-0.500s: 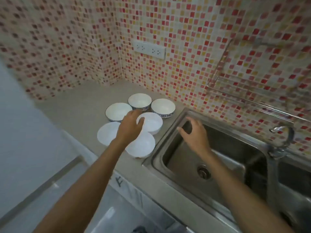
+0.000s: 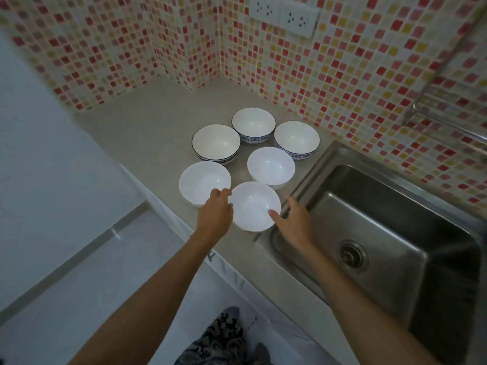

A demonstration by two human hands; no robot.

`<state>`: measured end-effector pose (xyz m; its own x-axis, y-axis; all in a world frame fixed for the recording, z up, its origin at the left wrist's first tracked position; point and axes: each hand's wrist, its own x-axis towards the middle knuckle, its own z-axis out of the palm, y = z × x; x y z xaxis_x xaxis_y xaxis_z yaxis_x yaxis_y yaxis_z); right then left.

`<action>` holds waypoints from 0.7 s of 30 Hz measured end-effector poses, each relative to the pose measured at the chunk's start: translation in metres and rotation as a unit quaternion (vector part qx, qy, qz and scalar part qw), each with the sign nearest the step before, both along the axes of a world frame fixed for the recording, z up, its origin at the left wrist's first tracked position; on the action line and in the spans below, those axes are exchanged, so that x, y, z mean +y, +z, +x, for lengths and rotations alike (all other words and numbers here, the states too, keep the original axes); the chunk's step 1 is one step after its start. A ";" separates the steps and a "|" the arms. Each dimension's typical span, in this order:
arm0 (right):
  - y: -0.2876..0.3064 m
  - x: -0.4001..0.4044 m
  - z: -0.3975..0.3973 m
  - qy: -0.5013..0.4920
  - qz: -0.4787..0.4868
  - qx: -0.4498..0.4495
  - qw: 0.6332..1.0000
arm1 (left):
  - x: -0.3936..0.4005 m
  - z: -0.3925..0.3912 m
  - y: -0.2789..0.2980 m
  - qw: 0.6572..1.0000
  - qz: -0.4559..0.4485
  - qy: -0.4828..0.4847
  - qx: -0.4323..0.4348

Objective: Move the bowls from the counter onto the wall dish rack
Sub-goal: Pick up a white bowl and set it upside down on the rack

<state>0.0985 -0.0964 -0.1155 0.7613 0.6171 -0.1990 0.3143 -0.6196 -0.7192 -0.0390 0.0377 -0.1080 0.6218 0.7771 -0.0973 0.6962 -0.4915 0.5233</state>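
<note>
Several bowls stand on the beige counter (image 2: 147, 133) left of the sink. Three at the back have blue patterned sides, such as the blue-rimmed bowl (image 2: 216, 143). Three in front are plain white. The nearest white bowl (image 2: 254, 206) rests at the counter's front edge. My left hand (image 2: 214, 214) curls its fingers over that bowl's left rim, between it and the left white bowl (image 2: 204, 181). My right hand (image 2: 296, 222) is spread beside the bowl's right side, thumb tip touching the rim. The wall dish rack (image 2: 448, 114) shows only partly at the right edge.
A steel sink (image 2: 382, 219) with a drain (image 2: 351, 255) lies right of the bowls. A double wall outlet (image 2: 284, 13) sits on the mosaic tiles above. The counter's front edge drops to the floor on the left.
My left hand drew back from the middle bowls to the nearest white bowl's left rim. My right hand left the sink and came to that bowl's right side. The view tilted down and left.
</note>
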 end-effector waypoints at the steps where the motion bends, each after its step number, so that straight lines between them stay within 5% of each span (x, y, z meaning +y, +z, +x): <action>1: -0.005 0.002 0.000 -0.002 -0.002 0.008 1.000 | 0.000 0.000 -0.004 1.000 0.001 -0.005 0.002; 12: -0.022 0.007 -0.003 -0.057 0.005 0.095 0.994 | 0.006 0.007 -0.011 0.999 -0.030 -0.046 -0.001; 21: -0.008 -0.021 0.012 -0.096 0.021 0.063 0.993 | 0.011 0.032 -0.001 0.991 -0.006 -0.131 -0.009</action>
